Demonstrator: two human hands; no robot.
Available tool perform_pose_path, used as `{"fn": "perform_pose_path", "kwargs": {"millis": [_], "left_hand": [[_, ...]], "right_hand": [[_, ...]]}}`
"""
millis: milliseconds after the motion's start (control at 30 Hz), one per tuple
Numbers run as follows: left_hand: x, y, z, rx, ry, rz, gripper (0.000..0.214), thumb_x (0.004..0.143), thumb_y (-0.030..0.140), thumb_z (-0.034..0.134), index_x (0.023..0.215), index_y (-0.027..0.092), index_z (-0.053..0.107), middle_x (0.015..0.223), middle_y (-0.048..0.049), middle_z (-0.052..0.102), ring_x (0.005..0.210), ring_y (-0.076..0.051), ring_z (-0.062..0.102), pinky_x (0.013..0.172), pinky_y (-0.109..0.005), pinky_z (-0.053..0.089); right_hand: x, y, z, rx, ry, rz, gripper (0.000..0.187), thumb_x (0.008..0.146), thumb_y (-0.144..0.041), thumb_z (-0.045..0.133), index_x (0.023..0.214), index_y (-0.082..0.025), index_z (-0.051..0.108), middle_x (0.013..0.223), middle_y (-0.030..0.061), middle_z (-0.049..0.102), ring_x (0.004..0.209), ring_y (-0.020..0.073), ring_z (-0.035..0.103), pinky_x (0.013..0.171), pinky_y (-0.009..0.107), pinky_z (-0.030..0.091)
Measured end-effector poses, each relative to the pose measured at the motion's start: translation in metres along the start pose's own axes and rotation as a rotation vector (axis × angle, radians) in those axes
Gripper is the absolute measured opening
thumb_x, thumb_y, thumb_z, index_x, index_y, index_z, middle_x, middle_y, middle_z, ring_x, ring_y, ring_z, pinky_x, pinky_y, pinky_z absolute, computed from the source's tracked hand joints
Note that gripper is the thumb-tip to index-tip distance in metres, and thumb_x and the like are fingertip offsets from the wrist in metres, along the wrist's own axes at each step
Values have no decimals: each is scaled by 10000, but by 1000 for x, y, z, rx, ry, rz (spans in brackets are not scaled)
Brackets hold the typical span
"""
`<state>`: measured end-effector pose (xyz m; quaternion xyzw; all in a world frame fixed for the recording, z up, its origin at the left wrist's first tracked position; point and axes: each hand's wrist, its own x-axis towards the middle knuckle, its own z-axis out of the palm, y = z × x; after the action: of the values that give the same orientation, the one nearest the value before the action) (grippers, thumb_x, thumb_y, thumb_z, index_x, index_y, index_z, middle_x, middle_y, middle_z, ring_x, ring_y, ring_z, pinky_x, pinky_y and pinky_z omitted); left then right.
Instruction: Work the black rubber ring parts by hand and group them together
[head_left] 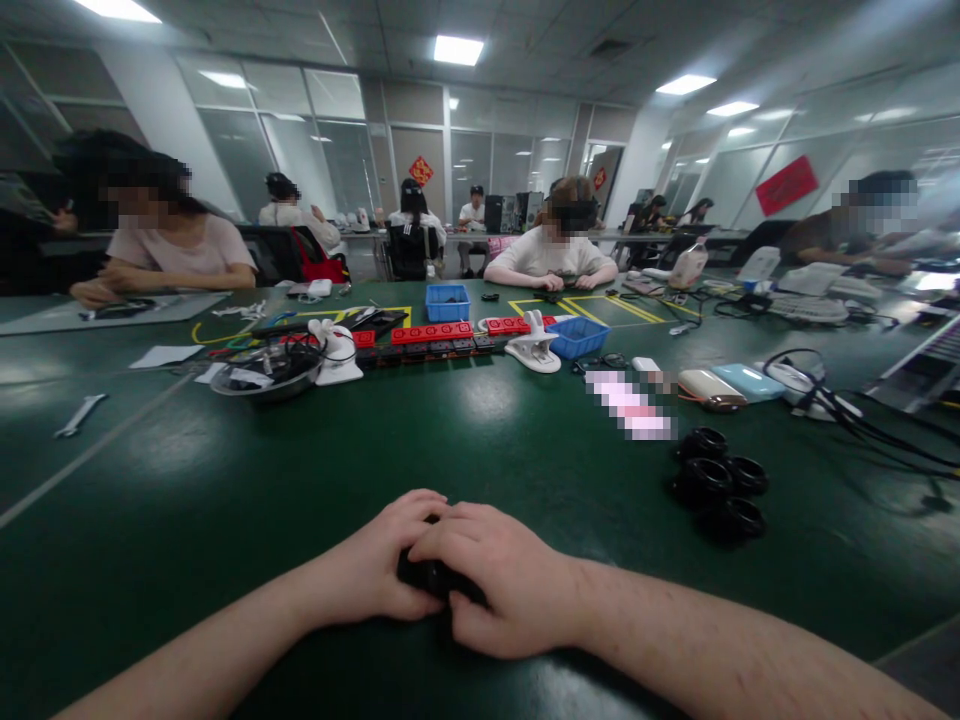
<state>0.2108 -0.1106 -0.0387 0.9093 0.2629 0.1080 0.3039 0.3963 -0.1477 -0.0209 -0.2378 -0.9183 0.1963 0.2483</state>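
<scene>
My left hand (379, 562) and my right hand (506, 578) meet low in the middle of the view, just above the green tabletop (300, 490). Between them is a dark, rounded black part (429, 574), mostly covered by fingers, so its exact kind is hidden. The left thumb and fingers close on it from the left. My right hand wraps it from the right, its fingers reaching over the top and overlapping the left fingertips. To the right of my hands stands a cluster of several black ring-shaped parts (705, 478).
A metal bowl (262, 385) of black cables, a red power strip (435, 332), a white clip base (534, 350) and a blue bin (577, 338) line the middle of the table. A wrench (80, 415) lies left. A co-worker (555, 245) sits opposite; cables (862, 420) spread right.
</scene>
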Motion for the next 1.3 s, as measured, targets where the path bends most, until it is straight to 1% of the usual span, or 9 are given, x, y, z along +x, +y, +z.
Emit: {"fn": "perform_pose_path", "kwargs": {"millis": [133, 300, 467, 600, 700, 800, 1000, 1133, 1300], "left_hand": [[-5, -3, 1, -8, -9, -36, 740, 606, 197, 728, 1281, 274, 434, 1337, -41, 430, 1240, -302, 357, 1053, -460, 260], [-8, -2, 10, 35, 39, -83, 1073, 503, 547, 779, 1365, 174, 260, 1406, -163, 321, 1269, -363, 310, 1063, -559, 159], [-5, 11, 23, 125, 137, -164, 913, 492, 598, 764, 1235, 195, 417, 1226, -121, 513, 1163, -349, 441, 1056, -607, 90], [-2, 14, 25, 135, 196, -205, 506, 595, 383, 737, 1028, 201, 548, 1045, -66, 580, 1027, -304, 530, 1047, -595, 150], [-1, 10, 17, 126, 198, -183, 425, 586, 247, 702, 988, 187, 577, 1052, -64, 553, 1045, -296, 511, 1052, -548, 201], [-3, 4, 7, 66, 90, -116, 561, 557, 184, 700, 1100, 205, 563, 1221, -75, 475, 1179, -325, 404, 1060, -514, 217], [-7, -2, 1, 99, -141, -41, 902, 562, 209, 711, 1369, 268, 312, 1417, -55, 337, 1329, -333, 195, 1069, -576, 3], [-8, -5, 5, 171, -148, -34, 974, 559, 306, 745, 1398, 256, 253, 1481, -74, 216, 1351, -321, 140, 1076, -556, 8], [-10, 2, 11, 175, -75, -153, 1123, 517, 525, 746, 1415, 172, 170, 1496, -166, 101, 1353, -362, 92, 1044, -614, -6]], "right_hand": [[-1, 0, 1, 40, 84, -8, 382, 655, -176, 509, 1033, -127, 517, 1028, 86, 606, 965, 191, 545, 871, 330, 410], [-2, -2, -1, -89, 91, 254, 486, 667, -463, 685, 995, -134, 539, 999, 82, 605, 904, 224, 547, 792, 367, 428], [-1, -6, 2, -113, 32, 410, 405, 698, -427, 683, 936, -129, 547, 899, 65, 585, 782, 183, 536, 679, 303, 444], [0, -5, 2, -118, 25, 339, 337, 688, -368, 691, 901, -139, 566, 866, 51, 583, 767, 174, 525, 689, 298, 436], [-1, -2, 2, -89, 96, 244, 324, 668, -276, 684, 937, -143, 564, 921, 64, 596, 830, 186, 529, 745, 313, 434], [-2, -1, 2, -40, 137, 104, 305, 680, -229, 623, 969, -163, 551, 975, 65, 601, 893, 187, 531, 798, 327, 424], [-1, 0, 5, 4, 34, -156, 303, 682, -187, 493, 976, -158, 560, 1039, 63, 612, 1032, 169, 519, 983, 330, 334], [-2, 0, 5, 10, 116, -186, 369, 751, -276, 493, 1093, -141, 518, 1136, 95, 573, 1102, 181, 488, 1006, 345, 316], [-6, -3, 6, -35, 265, -42, 546, 752, -466, 588, 1167, -137, 453, 1113, 122, 567, 1065, 229, 501, 920, 384, 377]]}}
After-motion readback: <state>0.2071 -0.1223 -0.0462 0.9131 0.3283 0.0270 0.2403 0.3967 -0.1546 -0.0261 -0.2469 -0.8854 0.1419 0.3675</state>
